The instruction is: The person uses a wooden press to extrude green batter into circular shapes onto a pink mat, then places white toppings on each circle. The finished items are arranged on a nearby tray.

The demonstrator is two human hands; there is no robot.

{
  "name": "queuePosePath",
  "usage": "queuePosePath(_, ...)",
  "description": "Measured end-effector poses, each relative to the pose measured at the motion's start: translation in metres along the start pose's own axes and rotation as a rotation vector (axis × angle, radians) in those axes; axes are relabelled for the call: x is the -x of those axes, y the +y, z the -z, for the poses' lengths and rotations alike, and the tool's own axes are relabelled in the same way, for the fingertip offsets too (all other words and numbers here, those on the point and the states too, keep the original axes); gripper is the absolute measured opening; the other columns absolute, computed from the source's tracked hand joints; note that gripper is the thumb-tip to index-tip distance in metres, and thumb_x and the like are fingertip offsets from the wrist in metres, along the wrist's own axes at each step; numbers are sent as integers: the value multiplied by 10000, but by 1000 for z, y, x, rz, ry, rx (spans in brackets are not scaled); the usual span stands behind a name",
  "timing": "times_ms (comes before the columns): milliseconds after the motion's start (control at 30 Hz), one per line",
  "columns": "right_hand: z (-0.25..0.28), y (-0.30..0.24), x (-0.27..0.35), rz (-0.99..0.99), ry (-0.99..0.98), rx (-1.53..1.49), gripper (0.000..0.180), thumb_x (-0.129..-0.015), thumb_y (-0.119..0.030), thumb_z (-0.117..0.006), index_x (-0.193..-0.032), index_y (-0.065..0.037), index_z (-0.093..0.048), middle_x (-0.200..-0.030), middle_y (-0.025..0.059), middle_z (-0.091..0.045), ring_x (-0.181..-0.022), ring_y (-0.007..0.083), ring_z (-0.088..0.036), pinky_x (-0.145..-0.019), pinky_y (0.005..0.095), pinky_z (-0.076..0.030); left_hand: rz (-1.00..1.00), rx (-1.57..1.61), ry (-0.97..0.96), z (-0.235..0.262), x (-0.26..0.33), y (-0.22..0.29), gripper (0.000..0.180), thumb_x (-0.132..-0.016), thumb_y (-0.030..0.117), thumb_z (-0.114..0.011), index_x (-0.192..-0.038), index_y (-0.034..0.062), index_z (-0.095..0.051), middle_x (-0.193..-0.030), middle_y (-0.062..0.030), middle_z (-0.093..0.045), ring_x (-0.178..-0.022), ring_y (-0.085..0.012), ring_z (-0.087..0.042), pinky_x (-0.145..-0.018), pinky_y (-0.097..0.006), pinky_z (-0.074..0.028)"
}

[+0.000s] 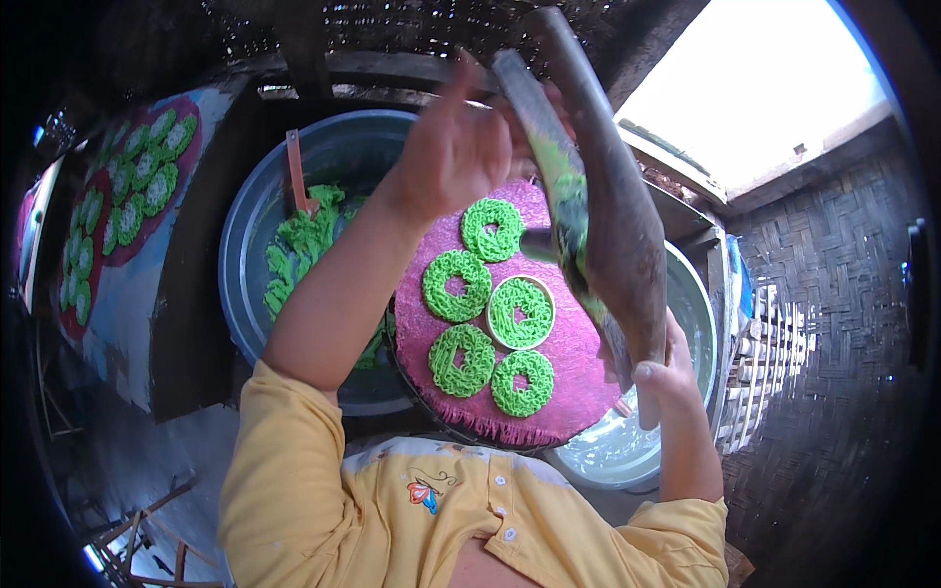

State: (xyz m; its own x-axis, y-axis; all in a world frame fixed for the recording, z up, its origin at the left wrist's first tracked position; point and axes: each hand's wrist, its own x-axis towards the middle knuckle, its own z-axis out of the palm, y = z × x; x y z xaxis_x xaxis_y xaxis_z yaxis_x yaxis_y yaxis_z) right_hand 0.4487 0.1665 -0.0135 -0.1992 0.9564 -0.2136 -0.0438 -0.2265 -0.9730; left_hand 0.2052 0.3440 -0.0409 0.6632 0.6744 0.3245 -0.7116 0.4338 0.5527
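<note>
A large two-armed wooden press [619, 225] is held over a pink fabric-covered round board. Green dough smears its paler lower arm, and a short cylinder juts out from its side. My right hand [671, 367] is closed round the press's near end. Blurred by motion, my left hand [456, 147] is beside the far end, thumb stretched away and fingers partly hidden behind the lower arm. Whether those fingers touch the wood is unclear. Below, several green noodle-dough rings [457, 285] lie on the pink board [431, 230]; one dough portion sits inside a pale ring mould [491, 324].
At left, a big blue-grey basin [233, 230] holds green dough [304, 240] and an orange-handled spatula [297, 171]. A pale green basin [637, 465] with clear liquid is at right. Farther left, more green rings [147, 181] lie on trays. A woven wall [823, 343] borders the right.
</note>
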Motion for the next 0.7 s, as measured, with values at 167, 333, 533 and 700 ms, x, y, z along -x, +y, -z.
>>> queuePosePath(167,-16,13,-18,100,-194,-88,843,-726,-437,-694,-1333,11,-316,-1043,127,-551,-958,192,-565,-800,334,-479,148,-1642,253,-20,26,-53,686,-639,246,-780,-1221,70,-462,-1206,-156,-536,-1106,-308,-535,-911,-365,-445)
queuePosePath(333,-8,38,-48,139,45,661,255,-848,-257,-605,-977,-41,-646,-868,91,-604,-844,209,-605,-737,347,-483,-543,-2045,322,9,76,-42,485,-690,248,-755,-1108,94,-564,-912,-43,-644,-858,-223,-630,-938,-353,-415)
queuePosePath(533,-2,74,-60,44,254,1111,189,-769,-221,-647,-723,-37,-645,-785,109,-597,-800,282,-597,-729,394,-477,-406,-1254,476,-11,155,-13,336,-753,78,-699,-1044,99,-530,-852,-30,-581,-771,-178,-585,-961,-389,-378)
queuePosePath(700,-5,81,-63,162,251,1169,171,-761,-208,-638,-707,-46,-650,-772,104,-602,-794,273,-603,-719,399,-493,-421,-1277,476,-17,178,13,240,-775,-2,-668,-900,104,-492,-784,-14,-506,-738,-145,-535,-955,-419,-369)
